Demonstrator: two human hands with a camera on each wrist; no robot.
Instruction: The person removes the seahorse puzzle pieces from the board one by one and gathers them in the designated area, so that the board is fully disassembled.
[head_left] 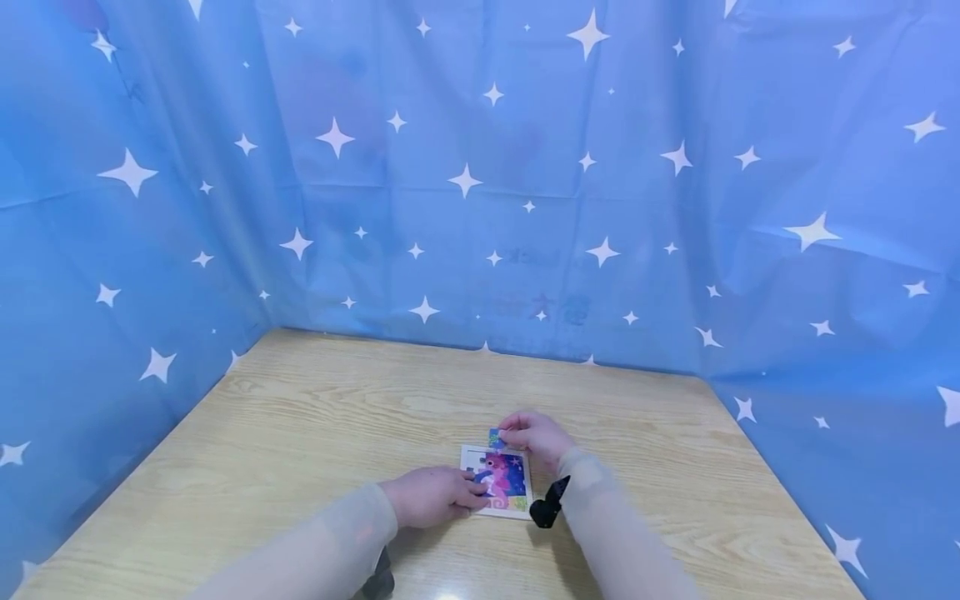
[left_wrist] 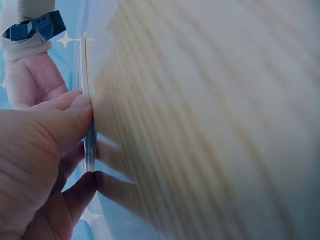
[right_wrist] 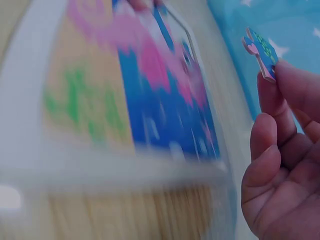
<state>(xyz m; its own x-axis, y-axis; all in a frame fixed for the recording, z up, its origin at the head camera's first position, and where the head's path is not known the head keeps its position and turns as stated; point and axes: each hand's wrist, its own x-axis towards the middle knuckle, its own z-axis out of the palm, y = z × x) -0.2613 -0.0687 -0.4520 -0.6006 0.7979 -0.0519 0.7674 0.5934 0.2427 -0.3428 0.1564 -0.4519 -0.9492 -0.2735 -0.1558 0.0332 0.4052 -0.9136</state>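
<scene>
While left grip (head_left: 433,497) holds puzzle board (head_left: 506,514) by edge, right grip (head_left: 542,438) pinches loose piece (right_wrist: 264,51) at fingertips.

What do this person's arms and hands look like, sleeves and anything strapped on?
The left sleeve and right sleeve are long, pale off-white and plain, ending at the wrists. The left hand and right hand are bare, without gloves. A blocky black left wrist camera and right wrist camera are worn there; no cables are visible.
</scene>
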